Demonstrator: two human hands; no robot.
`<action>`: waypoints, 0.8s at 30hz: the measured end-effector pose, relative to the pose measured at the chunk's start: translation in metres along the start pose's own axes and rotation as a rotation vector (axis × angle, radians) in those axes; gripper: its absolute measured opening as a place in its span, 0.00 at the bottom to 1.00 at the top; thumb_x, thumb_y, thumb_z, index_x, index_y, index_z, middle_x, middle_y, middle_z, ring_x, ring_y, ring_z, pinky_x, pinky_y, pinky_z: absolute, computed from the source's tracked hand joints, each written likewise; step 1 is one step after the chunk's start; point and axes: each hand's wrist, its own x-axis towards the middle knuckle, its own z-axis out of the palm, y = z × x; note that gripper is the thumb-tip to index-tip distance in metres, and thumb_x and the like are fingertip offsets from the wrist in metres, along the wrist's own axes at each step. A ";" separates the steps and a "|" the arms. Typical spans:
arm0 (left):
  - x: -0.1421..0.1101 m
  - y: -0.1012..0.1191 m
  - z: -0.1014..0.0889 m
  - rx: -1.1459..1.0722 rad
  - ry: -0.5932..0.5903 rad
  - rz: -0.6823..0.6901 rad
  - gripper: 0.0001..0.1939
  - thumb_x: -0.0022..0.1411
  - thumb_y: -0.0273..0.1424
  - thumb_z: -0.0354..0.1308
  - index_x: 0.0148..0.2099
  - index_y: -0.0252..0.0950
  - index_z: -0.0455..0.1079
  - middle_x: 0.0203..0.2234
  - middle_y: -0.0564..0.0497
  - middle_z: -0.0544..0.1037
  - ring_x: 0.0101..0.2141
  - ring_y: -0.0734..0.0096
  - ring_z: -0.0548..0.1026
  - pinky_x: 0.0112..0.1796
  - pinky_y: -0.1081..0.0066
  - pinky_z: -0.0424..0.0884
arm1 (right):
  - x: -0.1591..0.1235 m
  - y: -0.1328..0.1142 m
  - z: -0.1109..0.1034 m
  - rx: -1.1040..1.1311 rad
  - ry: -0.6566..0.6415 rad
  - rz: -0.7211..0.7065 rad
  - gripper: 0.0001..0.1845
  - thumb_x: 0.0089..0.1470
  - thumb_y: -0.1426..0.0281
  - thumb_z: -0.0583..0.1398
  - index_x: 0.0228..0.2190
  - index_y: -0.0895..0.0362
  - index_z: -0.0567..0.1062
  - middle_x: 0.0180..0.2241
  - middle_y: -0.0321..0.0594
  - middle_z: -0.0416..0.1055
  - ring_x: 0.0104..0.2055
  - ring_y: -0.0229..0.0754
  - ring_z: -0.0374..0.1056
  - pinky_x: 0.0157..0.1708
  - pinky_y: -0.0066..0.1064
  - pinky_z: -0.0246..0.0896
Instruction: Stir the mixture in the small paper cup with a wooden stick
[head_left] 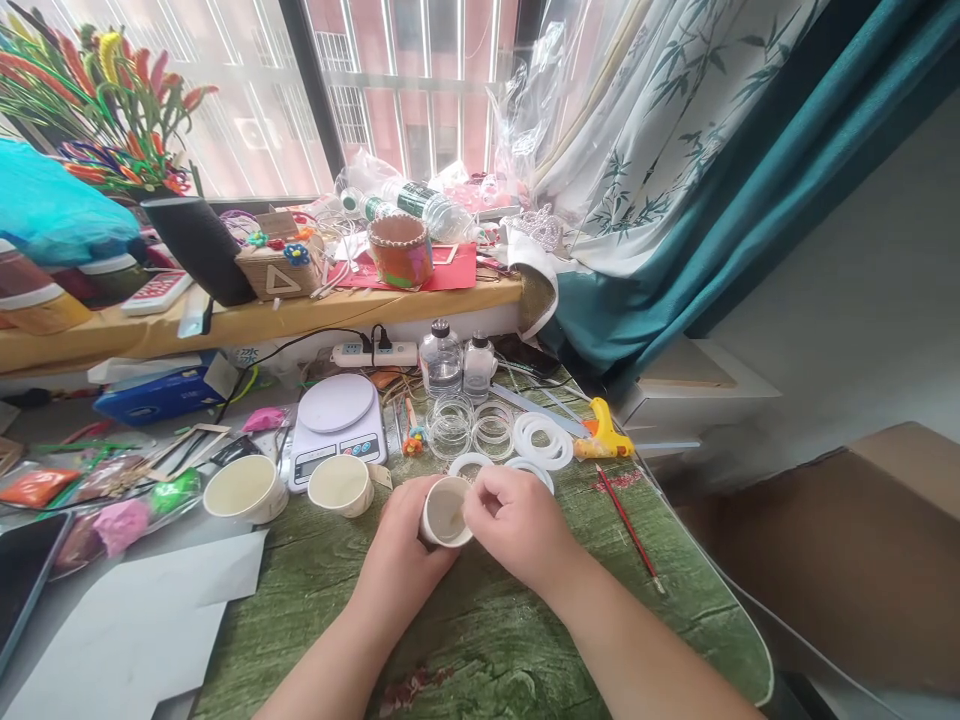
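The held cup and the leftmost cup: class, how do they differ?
The held cup is in the left hand; the leftmost cup stands unheld. The held cup looks smaller, with a narrower mouth than the leftmost cup. Both are pale and open-topped.

L hand (409,525) & R hand (521,525) bare, ungloved; L f'arm (337,645), R f'arm (626,630) bare to frame edge, tapering twd hands.

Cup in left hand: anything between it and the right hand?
Nothing visible: the right hand is at the rim of the cup, which the left hand holds. What the right hand pinches, if anything, is unclear.
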 end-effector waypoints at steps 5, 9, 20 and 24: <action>-0.001 0.000 0.000 -0.011 0.005 0.002 0.23 0.59 0.28 0.65 0.57 0.45 0.72 0.51 0.46 0.79 0.52 0.51 0.77 0.53 0.50 0.74 | 0.001 0.001 -0.001 0.018 0.013 0.002 0.14 0.58 0.69 0.60 0.21 0.55 0.67 0.21 0.31 0.65 0.26 0.35 0.59 0.28 0.27 0.51; -0.001 0.000 0.000 -0.008 0.008 0.003 0.24 0.59 0.28 0.65 0.57 0.44 0.71 0.52 0.45 0.79 0.53 0.50 0.77 0.54 0.50 0.74 | 0.000 0.002 0.001 0.030 -0.004 -0.007 0.14 0.58 0.69 0.60 0.22 0.55 0.68 0.22 0.32 0.66 0.26 0.36 0.60 0.28 0.27 0.52; -0.001 0.001 0.000 -0.010 0.027 -0.005 0.23 0.58 0.28 0.66 0.56 0.44 0.73 0.52 0.46 0.80 0.53 0.50 0.78 0.53 0.51 0.75 | -0.001 -0.001 0.004 0.020 0.007 -0.051 0.15 0.60 0.70 0.59 0.22 0.55 0.65 0.22 0.32 0.65 0.27 0.36 0.59 0.28 0.28 0.51; -0.002 0.000 0.000 -0.028 0.011 -0.040 0.23 0.58 0.29 0.66 0.56 0.44 0.73 0.53 0.45 0.80 0.53 0.51 0.78 0.55 0.50 0.74 | -0.004 -0.004 0.004 -0.021 0.002 -0.103 0.15 0.60 0.71 0.58 0.22 0.55 0.63 0.22 0.32 0.63 0.26 0.36 0.58 0.28 0.29 0.49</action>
